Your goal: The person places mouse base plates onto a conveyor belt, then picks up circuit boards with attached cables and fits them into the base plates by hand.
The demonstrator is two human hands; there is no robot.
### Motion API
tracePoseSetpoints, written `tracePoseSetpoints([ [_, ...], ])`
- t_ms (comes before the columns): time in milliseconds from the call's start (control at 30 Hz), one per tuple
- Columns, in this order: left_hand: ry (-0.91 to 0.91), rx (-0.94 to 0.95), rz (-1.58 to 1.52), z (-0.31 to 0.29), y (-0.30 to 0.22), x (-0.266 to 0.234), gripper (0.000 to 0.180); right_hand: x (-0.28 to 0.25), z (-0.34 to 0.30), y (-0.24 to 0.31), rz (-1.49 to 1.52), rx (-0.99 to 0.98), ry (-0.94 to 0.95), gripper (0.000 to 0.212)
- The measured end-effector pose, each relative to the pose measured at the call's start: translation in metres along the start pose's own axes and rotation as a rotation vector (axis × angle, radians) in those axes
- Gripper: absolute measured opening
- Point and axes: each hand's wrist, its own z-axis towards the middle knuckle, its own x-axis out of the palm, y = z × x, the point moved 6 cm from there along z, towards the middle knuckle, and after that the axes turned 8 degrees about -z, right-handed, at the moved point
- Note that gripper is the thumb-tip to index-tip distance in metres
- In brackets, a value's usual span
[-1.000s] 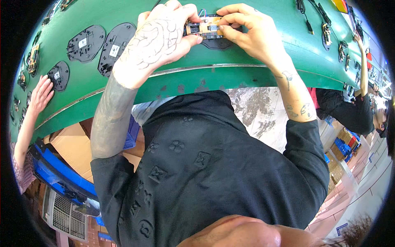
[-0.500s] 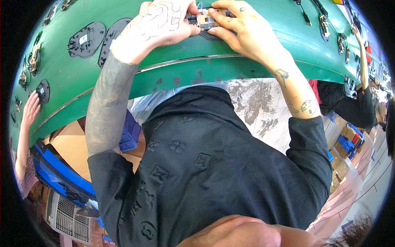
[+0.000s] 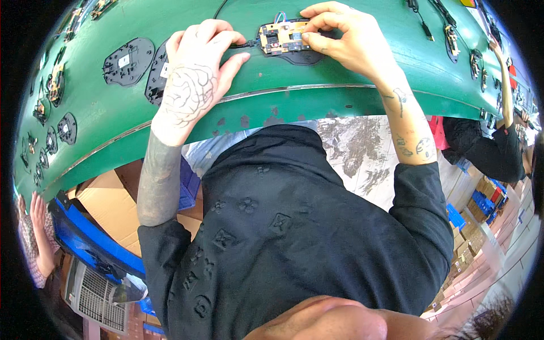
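A tan circuit board (image 3: 282, 37) with black parts and thin coloured wires sits on a dark plastic base (image 3: 306, 57) at the far middle of the green table. My right hand (image 3: 352, 42) pinches the board's right edge between thumb and fingers. A black cable (image 3: 249, 43) runs from the board's left side to my left hand (image 3: 198, 71). The left index fingertip touches this cable, while the thumb stands apart from it. Part of the cable is hidden behind the left hand.
Two black plastic shells lie left of my hand: one whole shell (image 3: 129, 61) and one partly covered shell (image 3: 156, 79). More small assemblies (image 3: 56, 84) line the left side; cables and boards (image 3: 451, 42) lie right. Co-workers' hands (image 3: 38, 211) show at both sides.
My left hand has let go of the board and moved left and nearer, uncovering the board and cable. My right hand stays at the board. The left co-worker's hand has drawn back from a shell.
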Motion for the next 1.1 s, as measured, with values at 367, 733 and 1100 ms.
tracePoseSetpoints([
  [367, 0.011, 0.023, 0.086, 0.010, -0.014, 0.018, 0.010, -0.003, -0.008, -0.003, 0.005, -0.013, -0.028, 0.013],
  [733, 0.061, 0.016, 0.112, 0.011, -0.017, 0.021, 0.012, -0.002, -0.015, -0.005, 0.048, -0.005, -0.029, 0.014],
  [1100, 0.060, -0.035, 0.104, 0.023, -0.013, 0.016, 0.021, 0.029, -0.017, 0.031, -0.302, -0.373, -0.197, 0.031],
])
